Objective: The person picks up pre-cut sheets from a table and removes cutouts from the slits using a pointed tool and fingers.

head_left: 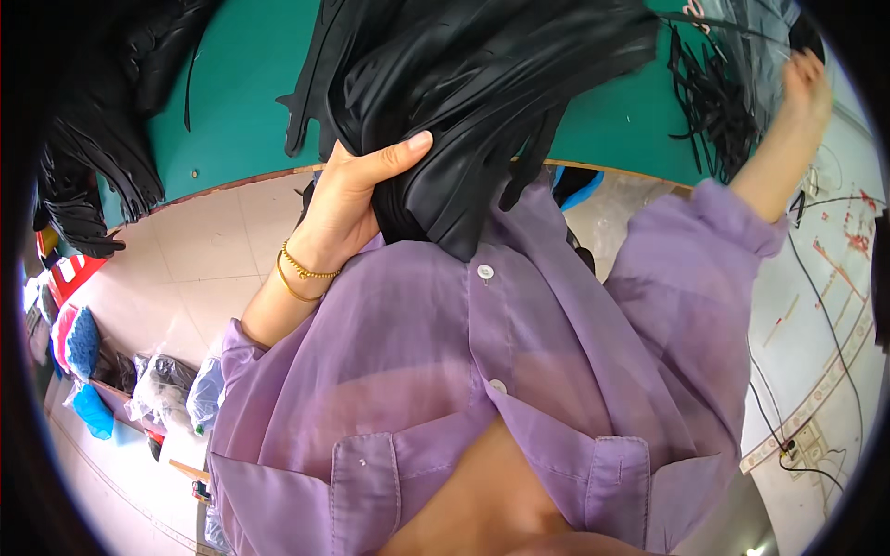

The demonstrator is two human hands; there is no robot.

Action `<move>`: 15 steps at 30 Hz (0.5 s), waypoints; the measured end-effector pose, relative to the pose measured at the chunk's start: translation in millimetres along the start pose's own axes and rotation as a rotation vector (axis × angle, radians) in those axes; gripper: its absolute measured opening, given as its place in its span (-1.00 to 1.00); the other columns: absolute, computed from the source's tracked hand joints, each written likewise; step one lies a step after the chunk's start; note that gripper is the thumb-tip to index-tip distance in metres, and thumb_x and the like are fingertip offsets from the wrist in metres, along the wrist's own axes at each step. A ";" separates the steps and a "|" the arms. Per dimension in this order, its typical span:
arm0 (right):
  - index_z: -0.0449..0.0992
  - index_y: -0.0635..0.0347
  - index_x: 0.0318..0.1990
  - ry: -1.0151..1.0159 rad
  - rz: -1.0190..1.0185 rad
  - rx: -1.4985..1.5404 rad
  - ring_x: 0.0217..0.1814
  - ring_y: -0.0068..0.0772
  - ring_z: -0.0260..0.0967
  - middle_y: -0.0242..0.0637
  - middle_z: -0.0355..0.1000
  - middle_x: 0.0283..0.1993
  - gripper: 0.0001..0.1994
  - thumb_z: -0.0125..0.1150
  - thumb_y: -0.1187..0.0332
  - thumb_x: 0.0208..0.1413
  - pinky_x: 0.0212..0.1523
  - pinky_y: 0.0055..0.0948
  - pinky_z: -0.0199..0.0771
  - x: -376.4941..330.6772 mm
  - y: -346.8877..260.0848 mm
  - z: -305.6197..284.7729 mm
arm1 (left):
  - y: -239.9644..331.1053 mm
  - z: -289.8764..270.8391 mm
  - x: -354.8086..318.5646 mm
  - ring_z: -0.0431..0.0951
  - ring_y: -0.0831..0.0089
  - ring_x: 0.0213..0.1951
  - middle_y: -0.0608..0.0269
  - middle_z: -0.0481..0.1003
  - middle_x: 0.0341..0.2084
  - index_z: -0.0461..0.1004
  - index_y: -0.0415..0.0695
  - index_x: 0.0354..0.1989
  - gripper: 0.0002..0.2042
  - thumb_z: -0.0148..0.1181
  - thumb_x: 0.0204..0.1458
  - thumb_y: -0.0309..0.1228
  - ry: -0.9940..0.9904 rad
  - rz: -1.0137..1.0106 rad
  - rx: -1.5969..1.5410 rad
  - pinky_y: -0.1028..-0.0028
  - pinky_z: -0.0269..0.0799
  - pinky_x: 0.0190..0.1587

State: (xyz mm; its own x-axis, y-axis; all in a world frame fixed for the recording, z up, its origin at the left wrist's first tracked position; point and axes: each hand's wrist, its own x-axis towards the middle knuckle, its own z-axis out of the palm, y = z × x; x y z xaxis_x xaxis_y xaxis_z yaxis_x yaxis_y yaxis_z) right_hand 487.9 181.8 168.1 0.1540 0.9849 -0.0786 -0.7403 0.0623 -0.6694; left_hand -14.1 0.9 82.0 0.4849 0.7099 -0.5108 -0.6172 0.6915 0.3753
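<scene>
**A person gathers a bundle of black cut pieces at a green table**

Seen from above, a person in a sheer purple shirt (464, 371) stands at the curved edge of a green table (241, 102). The left hand (348, 199) grips a thick bundle of black cut pieces (473, 102), floppy and sheet-like. The thumb lies across the front and the fingers (326, 157) wrap out of sight behind, so the stack is pinched tight and pressed against the chest, probably to stop the loose layers sliding apart. The wrist bends back, the forearm rises from the lower left, and gold bracelets (301, 273) circle it.

The right arm stretches far out to the upper right. The right hand (808, 83) is at a tangle of thin black strips (714, 102) beside clear plastic; whether its fingers are closed on anything cannot be told.

More black pieces (83, 176) are heaped at the table's left end. Below, bagged goods (167, 394) sit on a pale tiled floor (185, 269).
</scene>
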 end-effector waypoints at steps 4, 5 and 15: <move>0.38 0.42 -0.38 0.156 -0.390 -0.625 -0.59 -0.61 0.10 -0.30 0.28 -0.46 -0.91 0.00 0.58 0.15 -0.53 -0.67 0.17 -29.6 8.8 50.7 | 3.8 6.9 -3.8 0.46 0.35 0.03 0.08 0.42 0.04 0.26 -0.28 0.18 -0.47 0.24 -0.02 -0.60 -0.007 0.067 0.208 0.38 0.38 0.12; 0.41 0.45 -0.38 0.193 -0.476 -0.779 -0.57 -0.62 0.12 -0.28 0.32 -0.43 -0.91 0.04 0.58 0.13 -0.49 -0.68 0.18 -39.5 21.9 65.3 | 3.7 6.0 -6.6 0.46 0.35 0.03 0.09 0.42 0.04 0.25 -0.27 0.19 -0.45 0.25 -0.03 -0.59 -0.038 0.105 0.257 0.38 0.37 0.13; 0.58 0.22 -0.16 -0.749 -0.430 -1.421 -0.51 -0.58 0.19 -0.43 0.30 -0.49 -0.61 0.48 0.43 -0.24 -0.50 -0.63 0.14 -191.8 230.1 156.3 | 7.6 17.7 -10.9 0.45 0.43 0.04 0.17 0.44 0.02 0.32 -0.27 0.14 -0.60 0.14 0.14 -0.44 -0.019 0.103 0.231 0.43 0.38 0.08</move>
State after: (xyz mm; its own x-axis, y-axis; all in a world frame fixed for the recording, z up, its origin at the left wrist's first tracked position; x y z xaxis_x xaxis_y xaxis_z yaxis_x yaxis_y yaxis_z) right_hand 185.7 32.4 144.6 -0.4631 0.8164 0.3450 0.4824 0.5587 -0.6746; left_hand -13.1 0.8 104.2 0.4396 0.7792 -0.4467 -0.5071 0.6258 0.5926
